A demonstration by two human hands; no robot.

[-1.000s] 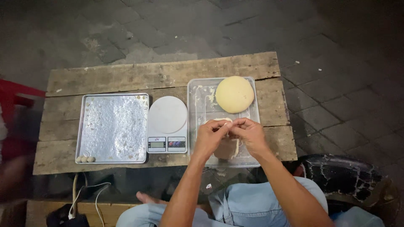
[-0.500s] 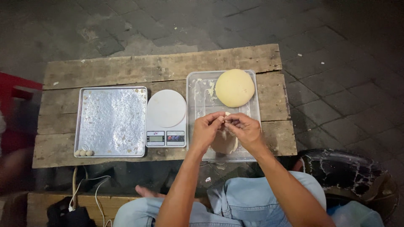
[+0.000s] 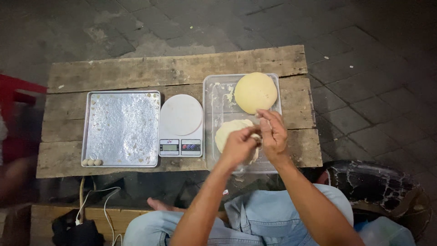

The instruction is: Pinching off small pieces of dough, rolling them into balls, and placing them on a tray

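My left hand point(image 3: 239, 145) and my right hand point(image 3: 273, 132) meet over a clear plastic tray point(image 3: 212, 114), pinching a small piece of dough point(image 3: 256, 136) between the fingertips. Under them in the tray lies a flattened lump of pale dough point(image 3: 227, 131), partly hidden by my hands. A round smooth dough ball point(image 3: 255, 92) sits at the tray's far end. Left of the tray stands a white kitchen scale point(image 3: 181, 124) with an empty round platform.
A floured metal baking tray point(image 3: 122, 127) lies at the left of the wooden table point(image 3: 173, 68), with three small dough balls point(image 3: 91, 162) in its near left corner. A red chair point(image 3: 16, 91) and a blurred person are at far left. Cables hang below the table.
My hands have dropped slightly and shifted toward the tray's near right, uncovering the flattened dough lump. They still pinch the small piece.
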